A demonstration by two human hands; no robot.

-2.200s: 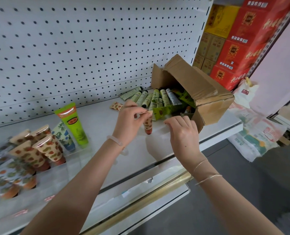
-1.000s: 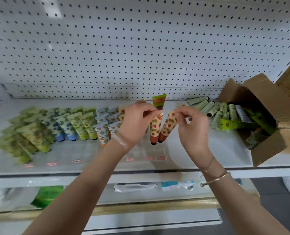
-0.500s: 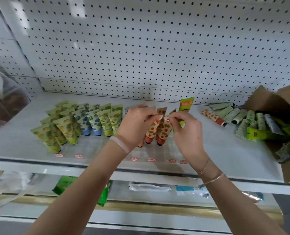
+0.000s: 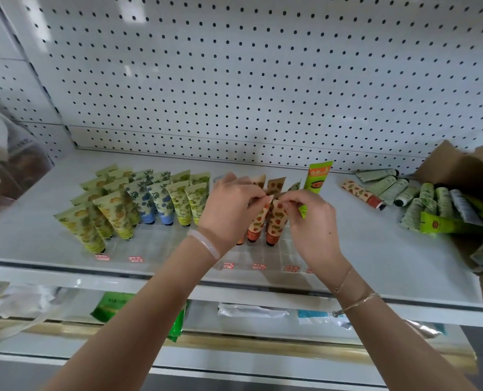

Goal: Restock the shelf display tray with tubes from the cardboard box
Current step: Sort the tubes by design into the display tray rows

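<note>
the shelf [image 4: 375,249] carries the cardboard box [image 4: 454,165] far right and the clear tray [image 4: 286,251] in the middle. the left hand [image 4: 229,213] and right hand [image 4: 315,224] each have a grip pinched on a tube top: the left tube [image 4: 258,222] and right tube [image 4: 277,221] stand upright, caps down, with the tray slots straight below.

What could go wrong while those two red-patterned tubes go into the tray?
The left hand and right hand pinch the red-patterned tubes only by their flat top ends, so a cap could miss its slot in the clear tray and topple neighbours. The right hand might also knock the tall green tube just behind it.
</note>
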